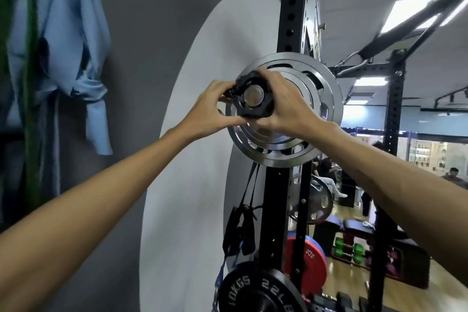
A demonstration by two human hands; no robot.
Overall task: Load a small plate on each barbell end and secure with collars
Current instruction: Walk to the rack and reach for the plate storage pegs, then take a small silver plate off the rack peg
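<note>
The barbell's round steel sleeve end (254,95) points at me at chest height. Silver plates (326,99) sit stacked on it, a smaller one in front of a larger one. A black clamp collar (255,111) rings the sleeve in front of the plates. My left hand (210,106) pinches the collar's lever side on the left. My right hand (283,106) wraps the collar from the right and below. Both hands hide much of the smaller plate.
A black rack upright (291,15) stands just behind the plates, with black straps (240,230) hanging off it. Below are a black 10 kg plate (255,291) and a red plate (307,261). A grey wall with hanging blue cloth (73,53) is at the left. People sit at the far right.
</note>
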